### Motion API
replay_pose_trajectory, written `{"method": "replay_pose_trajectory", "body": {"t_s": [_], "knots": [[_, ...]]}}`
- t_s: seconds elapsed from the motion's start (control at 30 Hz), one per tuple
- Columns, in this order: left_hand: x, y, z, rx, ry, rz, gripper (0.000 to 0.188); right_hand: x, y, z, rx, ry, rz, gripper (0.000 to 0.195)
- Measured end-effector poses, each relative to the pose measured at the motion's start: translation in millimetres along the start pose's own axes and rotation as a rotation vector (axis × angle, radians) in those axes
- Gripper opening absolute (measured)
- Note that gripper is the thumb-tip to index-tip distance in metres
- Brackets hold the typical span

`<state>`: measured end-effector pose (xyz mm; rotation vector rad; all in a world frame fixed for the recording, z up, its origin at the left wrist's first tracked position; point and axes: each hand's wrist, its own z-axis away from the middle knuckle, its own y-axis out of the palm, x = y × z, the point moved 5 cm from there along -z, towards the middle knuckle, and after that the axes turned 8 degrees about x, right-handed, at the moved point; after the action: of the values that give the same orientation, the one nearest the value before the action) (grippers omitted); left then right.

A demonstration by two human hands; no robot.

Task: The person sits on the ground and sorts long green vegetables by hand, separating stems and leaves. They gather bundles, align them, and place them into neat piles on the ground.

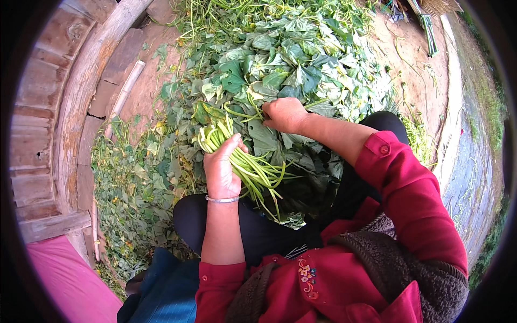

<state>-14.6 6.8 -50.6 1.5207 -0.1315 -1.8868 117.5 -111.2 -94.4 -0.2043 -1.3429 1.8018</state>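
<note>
A thick bundle of pale green leaf stalks (258,171) is gripped in my left hand (222,163), thumb on top. The cut or snapped ends point up and left, and the thin ends fan out above my lap. Just to the right and farther off, my right hand (286,115) has its fingers closed on a green stalk (247,116) at the near side of a heap of broad green leaves (291,60). The fingertips are partly hidden. A yellowing leaf (207,112) lies beside the bundle's upper end.
Tangled vines (141,173) cover the ground at left. A wooden plank wall (36,121), a log post (80,101) and a thin pole (125,89) stand beyond. Pink cloth (68,278) and blue cloth (165,290) are at lower left. A tied stalk bundle (427,34) lies upper right, near a pale edge (452,101).
</note>
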Motion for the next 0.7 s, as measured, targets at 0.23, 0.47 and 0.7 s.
{"method": "replay_pose_trajectory", "body": {"t_s": [0.23,0.47,0.7], "knots": [[3,-2,0,0.0,-0.027,0.016,0.016,-2,11,-7,-0.088,-0.031,0.122,0.02],[6,-5,-1,-0.01,-0.046,-0.024,0.009,-4,8,-8,-0.068,0.013,0.068,0.017],[6,-4,-1,-0.076,-0.078,0.027,0.014,0,-21,4,-0.225,-0.223,-0.451,0.017]]}}
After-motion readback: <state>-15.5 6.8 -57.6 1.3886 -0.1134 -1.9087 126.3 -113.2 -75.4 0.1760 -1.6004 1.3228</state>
